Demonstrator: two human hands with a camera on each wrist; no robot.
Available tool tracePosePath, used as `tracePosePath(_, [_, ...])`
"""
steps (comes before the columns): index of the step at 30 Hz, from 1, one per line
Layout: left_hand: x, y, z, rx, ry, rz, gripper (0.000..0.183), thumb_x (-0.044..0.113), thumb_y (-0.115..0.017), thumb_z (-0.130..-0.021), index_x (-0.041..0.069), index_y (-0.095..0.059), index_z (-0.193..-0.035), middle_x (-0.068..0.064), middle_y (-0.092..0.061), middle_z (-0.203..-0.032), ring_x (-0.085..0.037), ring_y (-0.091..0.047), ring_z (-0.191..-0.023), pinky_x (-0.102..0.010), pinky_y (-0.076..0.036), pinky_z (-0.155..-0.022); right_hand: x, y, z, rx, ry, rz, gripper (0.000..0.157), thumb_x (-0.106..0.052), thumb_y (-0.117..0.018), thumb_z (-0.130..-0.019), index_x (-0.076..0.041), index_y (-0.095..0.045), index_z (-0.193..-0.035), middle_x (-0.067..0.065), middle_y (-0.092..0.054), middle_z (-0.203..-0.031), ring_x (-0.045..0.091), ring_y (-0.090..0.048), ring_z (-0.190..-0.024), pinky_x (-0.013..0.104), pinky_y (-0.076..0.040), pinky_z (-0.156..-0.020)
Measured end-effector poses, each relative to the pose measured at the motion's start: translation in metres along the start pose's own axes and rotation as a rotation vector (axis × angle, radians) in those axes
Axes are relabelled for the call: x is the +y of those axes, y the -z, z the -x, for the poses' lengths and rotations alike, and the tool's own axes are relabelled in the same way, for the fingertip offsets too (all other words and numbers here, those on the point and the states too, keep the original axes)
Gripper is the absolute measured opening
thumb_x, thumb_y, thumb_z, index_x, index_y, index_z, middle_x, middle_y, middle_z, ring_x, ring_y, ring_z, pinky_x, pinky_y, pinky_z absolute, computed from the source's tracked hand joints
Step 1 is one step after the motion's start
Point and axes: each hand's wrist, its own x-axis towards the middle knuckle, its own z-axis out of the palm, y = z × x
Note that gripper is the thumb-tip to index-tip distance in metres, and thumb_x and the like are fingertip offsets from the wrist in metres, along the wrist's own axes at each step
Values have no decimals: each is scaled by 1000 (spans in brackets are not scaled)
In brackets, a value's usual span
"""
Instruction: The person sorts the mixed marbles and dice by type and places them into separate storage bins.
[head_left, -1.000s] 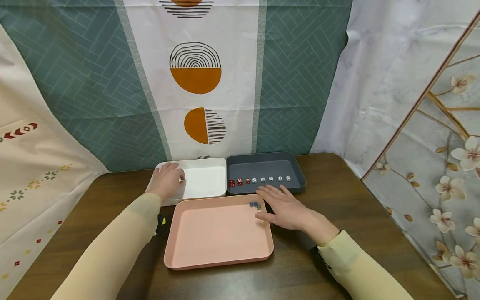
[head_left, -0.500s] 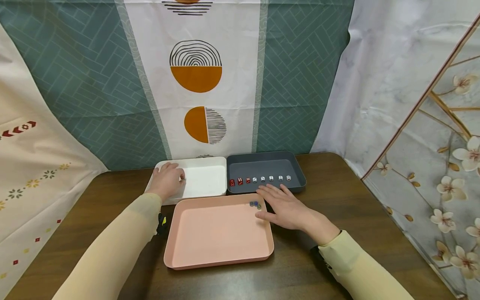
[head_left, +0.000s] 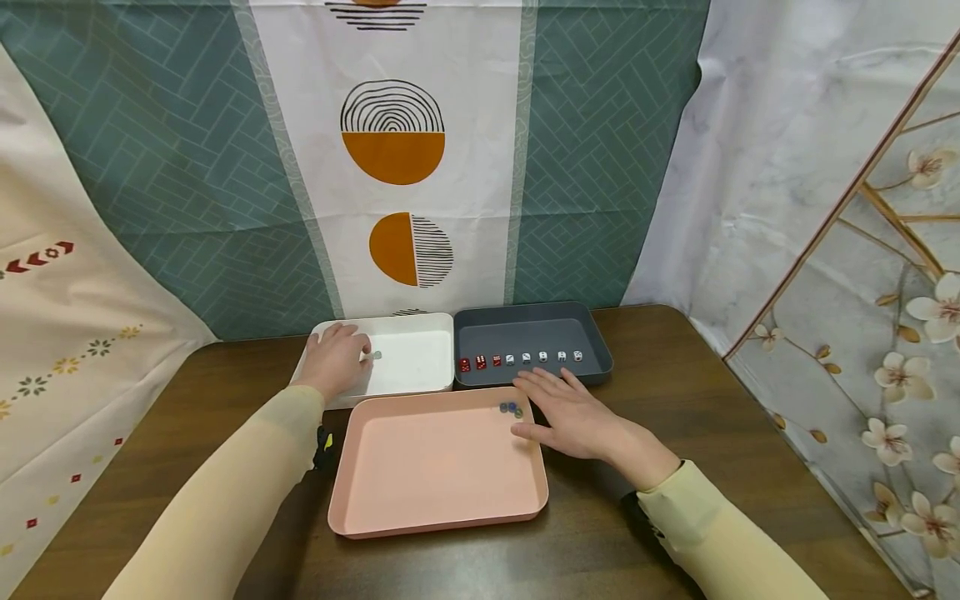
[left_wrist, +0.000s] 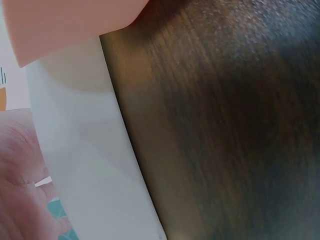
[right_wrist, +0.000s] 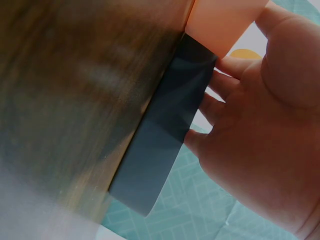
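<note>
My left hand (head_left: 333,360) reaches over the left part of a white tray (head_left: 420,387), palm down, its fingers loosely bent and their tips partly hidden. A small clear marble (head_left: 377,355) lies on the white floor just right of its thumb. My right hand (head_left: 566,417) is spread, with fingertips at the near rim of a dark grey tray (head_left: 525,321) and the thumb over the right edge of a pink tray (head_left: 442,475). Small glass marbles (head_left: 512,407) sit in the pink tray's far right corner. The right wrist view shows the straight fingers by the dark tray's wall.
In the dark tray, red dice (head_left: 481,362) and several white dice (head_left: 543,357) stand in a row. All the trays rest close together on a brown wooden table (head_left: 645,358). A patterned cloth (head_left: 390,208) hangs right behind them.
A clear marble has come into view beside the left thumb on the white tray's floor. Both hands stay in nearly the same place.
</note>
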Motion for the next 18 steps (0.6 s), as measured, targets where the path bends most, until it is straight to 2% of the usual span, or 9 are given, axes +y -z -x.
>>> tracePosePath(10, [4,9,2,25,-37,-24,22,11,-75,-103,2,-75,-123,-30,-56,-156,-55,-40,-151,-83,-24,-119,0,0,-1,-3,-5,5,84,-59,-63,-109,-8,-39,-171,13,-36,-177,37,-25,-167,66,-9,-132])
tracePosePath(18, [19,18,1,28,-67,-58,28,14,-80,-102,4,-77,-128,-28,-56,-158,-53,-42,-150,-80,-27,-119,2,-2,0,11,6,11,85,-63,-62,-108,-9,-40,-171,13,-37,-177,37,-25,-166,66,-9,-132])
